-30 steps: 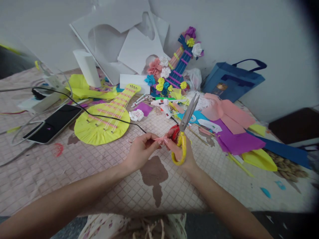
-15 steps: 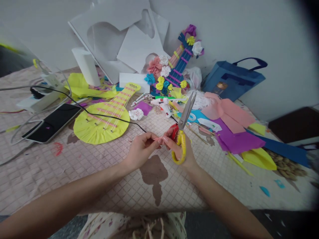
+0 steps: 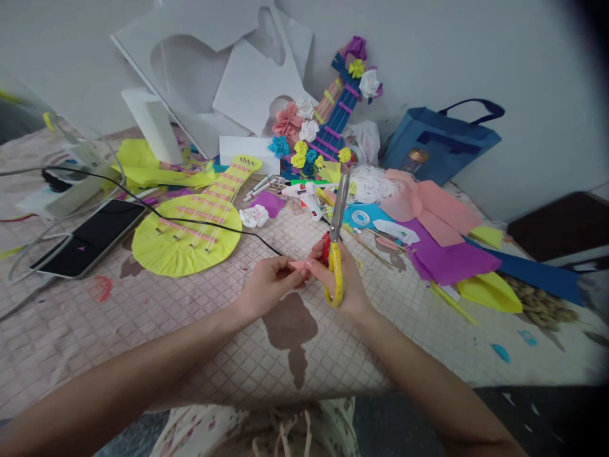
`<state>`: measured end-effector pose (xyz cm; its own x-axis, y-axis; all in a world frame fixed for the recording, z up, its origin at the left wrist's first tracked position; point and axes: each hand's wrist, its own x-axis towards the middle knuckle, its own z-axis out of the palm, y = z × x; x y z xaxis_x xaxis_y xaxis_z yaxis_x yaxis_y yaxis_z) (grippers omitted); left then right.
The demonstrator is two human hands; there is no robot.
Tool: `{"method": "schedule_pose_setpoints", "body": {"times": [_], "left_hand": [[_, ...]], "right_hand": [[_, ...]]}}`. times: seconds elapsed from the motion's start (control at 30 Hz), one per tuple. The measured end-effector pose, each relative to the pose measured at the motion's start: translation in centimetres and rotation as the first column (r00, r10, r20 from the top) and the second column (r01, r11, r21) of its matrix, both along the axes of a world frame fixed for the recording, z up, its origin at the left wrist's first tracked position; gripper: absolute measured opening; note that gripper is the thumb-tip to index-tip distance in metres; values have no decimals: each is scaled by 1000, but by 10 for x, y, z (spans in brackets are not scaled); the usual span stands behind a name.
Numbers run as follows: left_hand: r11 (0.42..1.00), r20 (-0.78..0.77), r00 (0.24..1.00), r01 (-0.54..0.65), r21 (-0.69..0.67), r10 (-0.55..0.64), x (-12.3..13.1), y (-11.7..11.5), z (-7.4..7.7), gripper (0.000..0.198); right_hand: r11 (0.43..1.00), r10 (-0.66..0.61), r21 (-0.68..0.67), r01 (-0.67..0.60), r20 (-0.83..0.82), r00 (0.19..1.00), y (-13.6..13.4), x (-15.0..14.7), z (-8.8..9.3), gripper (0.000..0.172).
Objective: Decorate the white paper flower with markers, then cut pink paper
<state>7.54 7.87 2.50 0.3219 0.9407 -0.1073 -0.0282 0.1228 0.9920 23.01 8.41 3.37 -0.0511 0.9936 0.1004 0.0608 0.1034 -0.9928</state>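
Note:
My left hand (image 3: 266, 284) is closed, pinching a small pink strip of crepe paper (image 3: 299, 264) between thumb and fingers. Opposite it, my right hand (image 3: 351, 284) has its thumb and fingertips on the other end of the strip. A pair of scissors (image 3: 335, 254) with yellow and red handles hangs in my right hand, its blades together and pointing up and away. Both hands are over the quilted table cover. Beyond my left hand lies a yellow paper-covered guitar shape (image 3: 190, 238) with pink bars and white strings.
A black cable (image 3: 223, 225) crosses the yellow guitar toward my left hand. Left of it lies a phone (image 3: 90, 238). A glue gun (image 3: 307, 200), purple paper (image 3: 450, 261), pink paper (image 3: 442, 212) and a blue bag (image 3: 442, 146) lie beyond. A flower-trimmed blue guitar (image 3: 335, 124) leans at the back.
The scissors have swung to a more upright angle in my right hand, and their blades look closed up. Slightly more of the pink strip shows between my fingers. The whole view has shifted a little.

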Motion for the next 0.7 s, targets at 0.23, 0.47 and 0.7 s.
{"method": "schedule_pose_setpoints", "body": {"times": [0.23, 0.47, 0.7], "left_hand": [[999, -39, 999, 23, 39, -22, -1, 1, -2, 24], [997, -42, 998, 57, 52, -55, 2, -1, -1, 22], [999, 4, 999, 32, 26, -33, 1, 0, -2, 26]], "right_hand": [[999, -29, -14, 29, -13, 999, -3, -2, -1, 26], [1000, -23, 19, 23, 34, 999, -3, -2, 1, 26], [999, -42, 0, 42, 7, 999, -3, -2, -2, 26]]}}
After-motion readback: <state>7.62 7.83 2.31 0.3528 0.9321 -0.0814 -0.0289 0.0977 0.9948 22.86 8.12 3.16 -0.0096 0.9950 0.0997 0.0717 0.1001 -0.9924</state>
